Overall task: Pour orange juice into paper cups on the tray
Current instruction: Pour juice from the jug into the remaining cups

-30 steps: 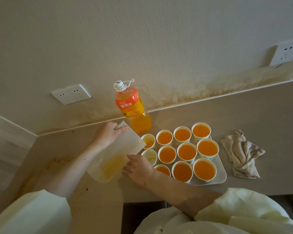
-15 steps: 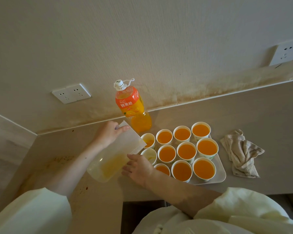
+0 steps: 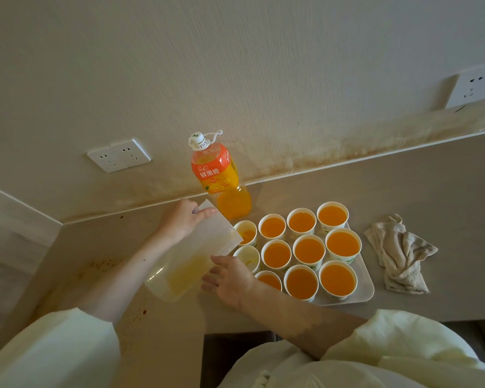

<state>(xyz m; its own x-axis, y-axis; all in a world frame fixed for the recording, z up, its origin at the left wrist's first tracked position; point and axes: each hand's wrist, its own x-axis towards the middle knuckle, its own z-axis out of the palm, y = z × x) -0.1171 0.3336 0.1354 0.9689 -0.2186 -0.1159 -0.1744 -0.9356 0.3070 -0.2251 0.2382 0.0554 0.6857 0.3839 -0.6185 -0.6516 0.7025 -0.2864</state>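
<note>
With the left hand [image 3: 182, 219] fingers curled round the pitcher [image 3: 185, 261] and the right hand [image 3: 230, 278] lying flat against it, the tilt is holding unchanged, probably still filling the back-left cup [image 3: 248, 235].

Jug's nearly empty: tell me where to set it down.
Widest bare counter lies behind the tray and cloth, right of the bottle. Stained counter left of the jug is free too. The tray is packed with cups.

Dim warm indoor light, soft faint shadows, no glare, wide-angle bending at the edges (corners slightly soft), centre reasonably sharp
</note>
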